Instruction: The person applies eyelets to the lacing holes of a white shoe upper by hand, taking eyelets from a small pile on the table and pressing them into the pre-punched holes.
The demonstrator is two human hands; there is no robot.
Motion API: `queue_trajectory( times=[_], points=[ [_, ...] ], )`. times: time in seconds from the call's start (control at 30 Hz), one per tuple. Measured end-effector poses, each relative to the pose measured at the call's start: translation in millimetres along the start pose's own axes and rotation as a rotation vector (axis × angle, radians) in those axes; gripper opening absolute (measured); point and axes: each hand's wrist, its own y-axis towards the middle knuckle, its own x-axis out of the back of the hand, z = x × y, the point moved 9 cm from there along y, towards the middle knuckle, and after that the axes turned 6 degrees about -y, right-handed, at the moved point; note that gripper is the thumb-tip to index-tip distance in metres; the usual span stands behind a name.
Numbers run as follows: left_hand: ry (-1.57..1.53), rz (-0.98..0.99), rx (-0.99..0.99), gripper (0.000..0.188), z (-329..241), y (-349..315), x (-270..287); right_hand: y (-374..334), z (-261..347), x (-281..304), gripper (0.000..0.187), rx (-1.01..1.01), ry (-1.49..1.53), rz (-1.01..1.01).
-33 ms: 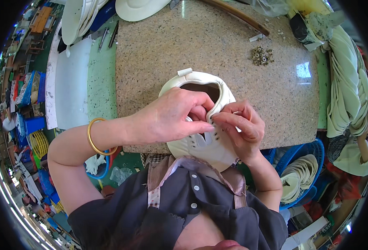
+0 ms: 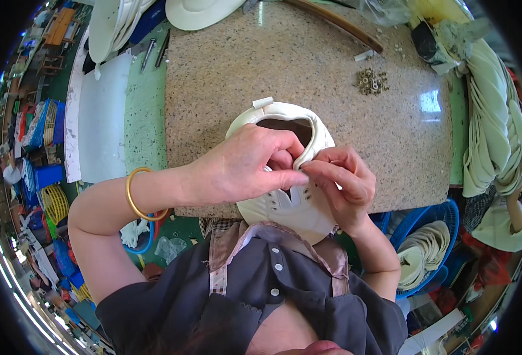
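Observation:
A cream shoe upper (image 2: 287, 216) lies at the near edge of the stone-topped bench, its opening facing up and rows of small lace holes toward me. My left hand (image 2: 243, 165) is closed on its collar, fingers tucked inside the opening and thumb outside. At the edge of the lacing flap, beside the lace holes, my right hand (image 2: 347, 180) pinches with thumb and forefinger, almost touching the left thumb tip. Any small piece between those fingertips is hidden. Farther right on the bench sits a small heap of metal eyelets (image 2: 371, 81).
A wooden-handled tool (image 2: 338, 25) lies at the bench's far side. Cream uppers hang at the right edge (image 2: 492, 118), and more fill a blue basket (image 2: 455, 216) below. Cream pieces are stacked far left (image 2: 110, 29), near two thin metal tools (image 2: 147, 55).
My left thumb has slid slightly right, closer to the right fingertips. Both hands stay on the shoe upper.

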Motion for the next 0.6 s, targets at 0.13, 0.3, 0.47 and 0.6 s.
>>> queue_trajectory(
  times=[0.13,0.3,0.47,0.6],
  points=[
    [0.031,-0.091,-0.12,0.014,-2.2,-4.2,1.2,-1.6,6.1,4.3,0.027,0.007,-0.019,-0.033],
    [0.163,-0.173,-0.286,0.009,-9.4,-16.3,3.4,4.0,5.6,24.6,0.028,-0.065,-0.065,-0.174],
    [0.238,-0.236,-0.484,0.01,-20.2,-26.5,7.7,38.2,50.7,-11.8,0.035,0.3,-0.369,0.131],
    [0.272,-0.336,-0.413,0.009,-17.6,-35.5,20.1,52.0,64.7,-25.5,0.036,0.394,-0.457,0.259]
  ],
)
